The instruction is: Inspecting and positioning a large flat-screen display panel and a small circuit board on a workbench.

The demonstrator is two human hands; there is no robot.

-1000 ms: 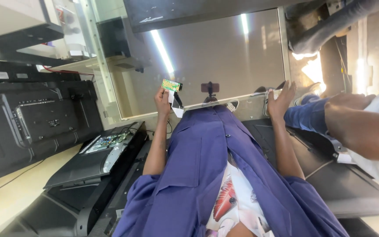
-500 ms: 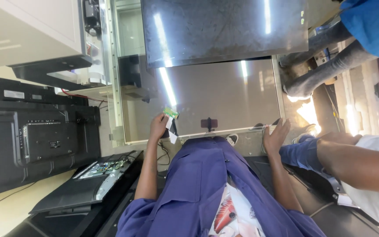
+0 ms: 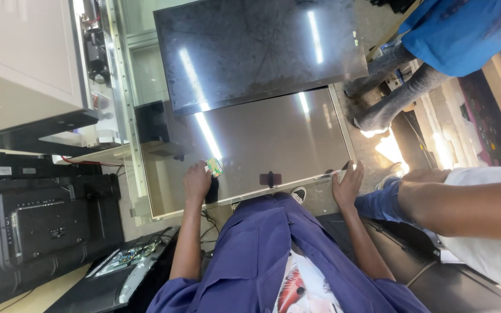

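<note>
A large grey reflective display panel [image 3: 262, 139] lies flat in front of me. My left hand [image 3: 197, 182] grips its near edge, beside a small green circuit board [image 3: 214, 167] that hangs off that edge. At the near right corner my right hand [image 3: 348, 184] clasps the same panel. A small dark clip [image 3: 270, 178] sits on the near edge between my hands. My blue open shirt [image 3: 262, 249] fills the lower middle of the view.
A darker glossy panel [image 3: 250, 52] lies beyond the grey one. Another person's legs [image 3: 387, 93] stand at the far right, and another person's arm [image 3: 465, 203] reaches in from the right. Black television back covers [image 3: 42, 226] and an opened set with circuit boards [image 3: 129, 258] sit on the left.
The view has tilted, so the panels sit lower in the picture and more of the far dark panel shows. Both hands have stayed on the grey panel's near edge.
</note>
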